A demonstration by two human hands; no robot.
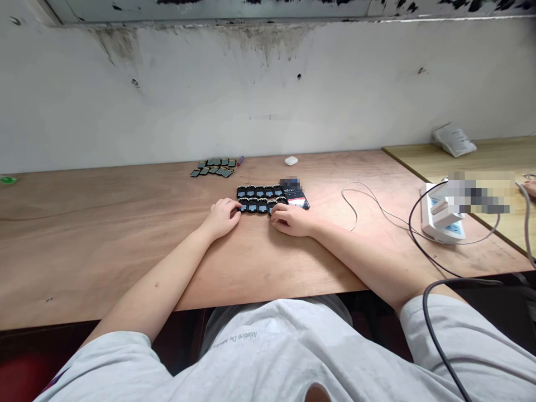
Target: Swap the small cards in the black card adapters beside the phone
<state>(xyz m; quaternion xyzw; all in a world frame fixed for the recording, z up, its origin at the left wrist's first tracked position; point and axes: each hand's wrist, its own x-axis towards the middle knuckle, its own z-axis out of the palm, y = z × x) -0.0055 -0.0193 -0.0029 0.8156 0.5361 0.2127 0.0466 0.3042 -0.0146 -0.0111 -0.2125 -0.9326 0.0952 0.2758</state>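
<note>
Two rows of small black pieces with grey-blue square faces lie flat on the table in front of me. At the left end of the nearer row is my left hand, fingers stretched and loosely bent, the tips touching the outermost piece. My right hand is curled over the right end of that same row, fingers closed around a black piece that they partly cover. Just behind the right hand lies a smartphone with its screen lit, touching or very near the rows.
Several grey-green squares with dark edges lie near the wall beside a purple object. A white rounded case sits behind the phone. On the right are a power strip, cables, a white packet and another person's hand.
</note>
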